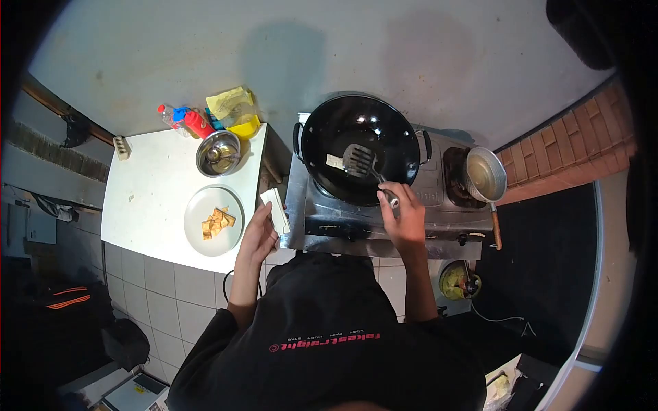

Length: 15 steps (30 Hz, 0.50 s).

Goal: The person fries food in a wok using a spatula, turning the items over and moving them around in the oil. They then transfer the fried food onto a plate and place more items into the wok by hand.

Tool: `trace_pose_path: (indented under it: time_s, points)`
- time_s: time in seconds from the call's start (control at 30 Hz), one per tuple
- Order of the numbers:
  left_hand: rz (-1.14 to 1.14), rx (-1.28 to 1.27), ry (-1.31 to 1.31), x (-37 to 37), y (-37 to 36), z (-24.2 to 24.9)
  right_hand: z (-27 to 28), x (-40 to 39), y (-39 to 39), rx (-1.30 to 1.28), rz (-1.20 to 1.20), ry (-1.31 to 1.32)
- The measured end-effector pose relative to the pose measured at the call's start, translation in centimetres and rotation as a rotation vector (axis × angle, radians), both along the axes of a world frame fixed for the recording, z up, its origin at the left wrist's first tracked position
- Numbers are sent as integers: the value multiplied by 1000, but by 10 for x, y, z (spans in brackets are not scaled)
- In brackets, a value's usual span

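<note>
head view — slotted metal spatula point(358, 162) in right hand point(403, 218), flat white oblong point(275, 208) in left hand point(256, 236)

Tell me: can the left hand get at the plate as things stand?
Probably yes: the left hand is just beside the plate, with nothing visible between them, though it seems to hold a white object, which may hamper grasping.

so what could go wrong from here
The small pan's wooden handle juts past the stove's edge, where a passing arm might catch it. The pale piece touching or close to the spatula in the right hand could break if pushed. The plate sits near the table's edge, so the left hand might bump it.
</note>
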State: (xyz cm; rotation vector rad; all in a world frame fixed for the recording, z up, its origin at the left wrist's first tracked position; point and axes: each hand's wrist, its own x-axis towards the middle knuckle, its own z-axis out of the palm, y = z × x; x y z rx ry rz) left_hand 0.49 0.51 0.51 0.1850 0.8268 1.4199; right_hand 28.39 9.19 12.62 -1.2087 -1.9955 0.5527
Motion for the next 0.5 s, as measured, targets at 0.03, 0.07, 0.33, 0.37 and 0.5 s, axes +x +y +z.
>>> trace_pose_path:
  time_s: [0.03, 0.07, 0.33, 0.37, 0.5]
  points:
    - [3, 0, 1, 0, -1, 0, -3, -1, 2, -3, -22, 37]
    - [6, -1, 1, 0, -2, 0, -6, -1, 4, -7, -43, 74]
    - [26, -11, -37, 1, -8, -4, -18, -15, 20, -137, -95, 134]
    - [22, -15, -36, 1, -9, -5, -17, -17, 20, -139, -91, 128]
    - [40, -25, -38, 0, -14, -7, -20, -17, 32, -153, -58, 77]
